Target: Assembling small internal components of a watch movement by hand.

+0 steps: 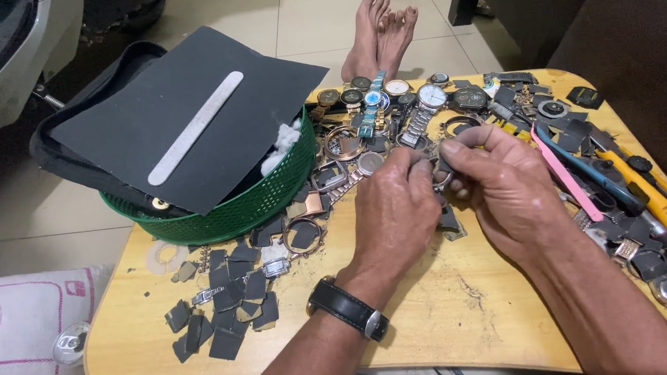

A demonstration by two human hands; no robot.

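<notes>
The wooden table (446, 311) serves as the reference surface. At its near edge, the left forearm enters with a black wristwatch (347, 310) strapped around the wrist. The left hand (392, 211) sits over the middle of the table, fingers curled inward and closed on a small metal watch part (443, 178). The right hand (504, 182) meets it from the right side, thumb and forefinger pinched on the same part, remaining fingers folded. The part is held just above the table's centre, between both hands; its exact shape cannot be told, since the fingers cover most of it.

On the near left of the table lies a scatter of small dark sandpaper scraps (222, 307), with a few bare watch cases (304, 235) among them. On the right side of the table lie a pink strip-shaped tool (569, 183), a blue-handled tool (599, 175) and a yellow utility knife (657, 201), side by side among further dark scraps.

At the far left of the table stands a green mesh basket (251, 203). A large dark sandpaper sheet (193, 115) rests across its rim, and a grey file strip (195, 128) lies on the sheet. White cotton (284, 143) shows at the basket's right edge.

Along the far edge of the table lies a row of wristwatches (409, 100). Beyond the table, two bare feet (383, 36) rest on the tiled floor (317, 17).
</notes>
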